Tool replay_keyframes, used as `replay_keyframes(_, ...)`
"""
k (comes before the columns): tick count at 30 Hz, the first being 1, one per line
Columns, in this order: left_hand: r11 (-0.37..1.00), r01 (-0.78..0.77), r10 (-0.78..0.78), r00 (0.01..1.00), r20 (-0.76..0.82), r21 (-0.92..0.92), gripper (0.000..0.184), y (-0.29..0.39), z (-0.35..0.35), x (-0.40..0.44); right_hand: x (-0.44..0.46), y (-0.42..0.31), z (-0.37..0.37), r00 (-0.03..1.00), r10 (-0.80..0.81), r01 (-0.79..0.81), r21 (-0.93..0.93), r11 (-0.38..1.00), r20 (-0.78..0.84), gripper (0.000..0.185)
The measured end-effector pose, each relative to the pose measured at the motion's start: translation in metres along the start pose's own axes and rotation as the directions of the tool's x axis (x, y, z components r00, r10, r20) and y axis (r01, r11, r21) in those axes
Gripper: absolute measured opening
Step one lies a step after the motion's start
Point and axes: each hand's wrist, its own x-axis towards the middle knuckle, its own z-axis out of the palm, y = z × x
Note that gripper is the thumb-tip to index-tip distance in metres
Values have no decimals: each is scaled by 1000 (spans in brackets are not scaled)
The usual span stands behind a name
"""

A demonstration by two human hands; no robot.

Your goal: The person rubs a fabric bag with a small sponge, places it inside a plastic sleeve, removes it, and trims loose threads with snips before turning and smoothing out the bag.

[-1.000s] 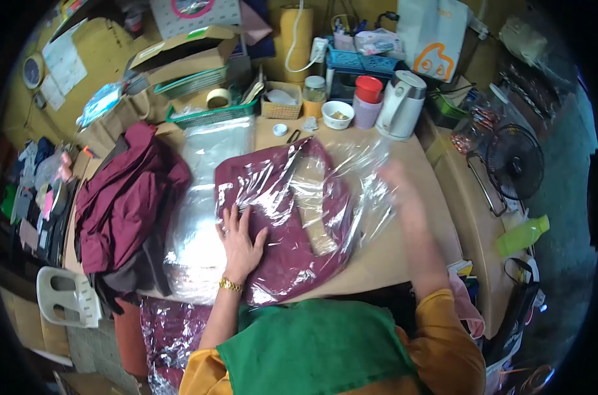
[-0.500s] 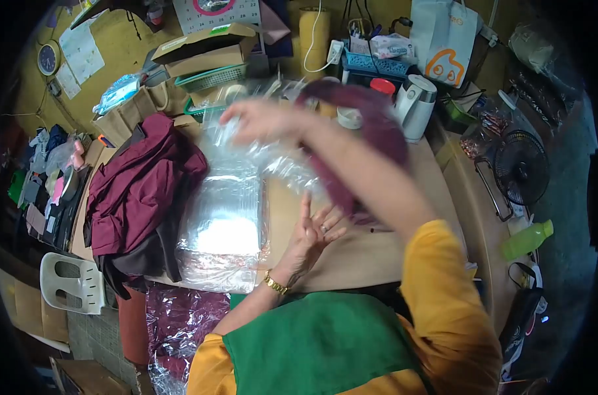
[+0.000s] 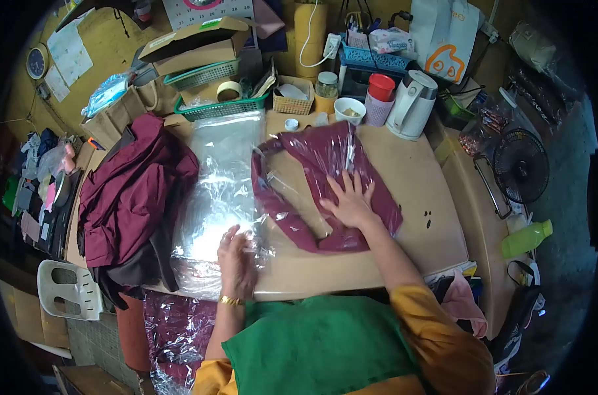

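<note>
A maroon garment in a clear plastic bag [image 3: 296, 230] lies on the table, bent into a loop with table surface visible through the middle. My right hand [image 3: 350, 203] presses flat on its right part, fingers spread. My left hand [image 3: 238, 266] is at the near right edge of a stack of clear plastic bags [image 3: 223, 164]. Its fingers are curled in among shiny plastic; what they hold, if anything, is unclear. Left of the stack lies a heap of unbagged maroon garments [image 3: 138, 191] with dark lining.
Along the back stand a green basket [image 3: 223, 108] with tape, a wicker basket [image 3: 294, 102], a white bowl [image 3: 349, 110], a red-lidded cup [image 3: 380, 99] and a white kettle [image 3: 412, 105]. Bagged maroon garments [image 3: 180, 329] lie below the table's front edge. A fan [image 3: 521, 166] stands right.
The bagged garment, lifted and blurred before, now lies on the table. My right hand has come down from the upper left onto it. My left hand has moved left to the bag stack.
</note>
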Motion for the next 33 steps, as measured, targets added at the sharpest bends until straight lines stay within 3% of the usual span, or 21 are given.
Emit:
replay_keyframes(1, 1000, -4, 4, 1000, -2, -3, 39, 8, -17, 2, -10, 4, -16, 1000, 0, 0, 0, 1000, -5, 73)
replay_keyframes(3, 959, 156, -187, 976, 112, 238, 38, 34, -61, -18, -38, 14, -57, 971, -12, 8, 18, 1000, 239, 68)
replay_keyframes(5, 814, 241, -340, 935, 98, 529, 38, 85, -58, -39, -16, 60, -76, 919, -142, 54, 241, 969, 367, 62)
replay_keyframes(6, 806, 82, -178, 978, 107, 587, 42, 94, -80, -31, -12, 59, -79, 990, -113, 90, 245, 965, 82, 48)
replay_keyframes(8, 722, -150, 91, 988, 123, 676, 50, 106, -80, -20, 15, 38, -99, 1000, 15, -22, 311, 950, 24, 38)
replay_keyframes(9, 668, -221, 192, 974, 122, 711, 54, 117, -55, -7, 34, 35, -95, 999, 35, -25, 234, 972, -38, 35)
replay_keyframes(11, 611, -236, 189, 970, 150, 756, 61, 117, -19, 26, 65, 32, -60, 993, 37, -19, 160, 987, -113, 33)
replay_keyframes(13, 497, -223, 183, 972, 150, 839, 68, 103, 4, 76, 96, 33, -12, 942, 43, -53, -23, 998, -331, 38)
replay_keyframes(15, 276, -177, 212, 970, 120, 945, 76, 83, 12, 131, 97, 28, 5, 944, 2, -3, -5, 1000, -329, 52)
replay_keyframes(17, 345, -182, 341, 938, 58, 921, 71, 60, 12, 174, 89, 21, 5, 941, 11, -38, -72, 997, -338, 63)
replay_keyframes(18, 366, -184, 379, 925, 35, 912, 70, 57, 16, 181, 89, 22, 2, 971, 57, -75, -73, 994, -232, 68)
replay_keyframes(20, 400, -229, 223, 963, 149, 887, 46, 56, 16, 189, 88, 27, 2, 973, 58, -70, -48, 996, -224, 68)
replay_keyframes(21, 401, -229, 224, 963, 148, 887, 46, 59, 14, 189, 88, 31, 2, 974, 60, -68, -28, 997, -219, 69)
replay_keyframes(23, 518, -319, 379, 917, 121, 794, 24, 68, -2, 188, 92, 35, -5, 977, 71, -82, -47, 996, -199, 71)
replay_keyframes(25, 493, -375, 566, 823, 38, 786, 22, 68, -28, 195, 94, 36, -23, 994, 73, -81, -102, 991, -80, 71)
replay_keyframes(26, 482, -453, 634, 771, 59, 750, 25, 73, -50, 201, 94, 34, -30, 995, 68, -76, -103, 992, -75, 71)
replay_keyframes(27, 730, -194, 333, 938, -94, 655, 36, 95, -45, 173, 95, 30, -37, 995, 95, -98, -105, 990, -36, 70)
replay_keyframes(29, 887, 96, -28, 988, -155, 452, 66, 116, -14, 117, 99, 25, -32, 994, 110, -109, -100, 989, 2, 69)
replay_keyframes(31, 775, -49, 48, 999, 19, 630, 90, 102, 1, 79, 99, 29, -11, 969, 75, -104, -112, 988, -234, 69)
replay_keyframes(32, 627, -231, 123, 972, 199, 744, 98, 80, -14, 79, 98, 26, -11, 967, 94, -121, -101, 988, -238, 69)
replay_keyframes(33, 511, -227, 161, 973, 167, 829, 91, 72, 14, 56, 96, 26, -9, 970, 82, -107, -100, 989, -228, 69)
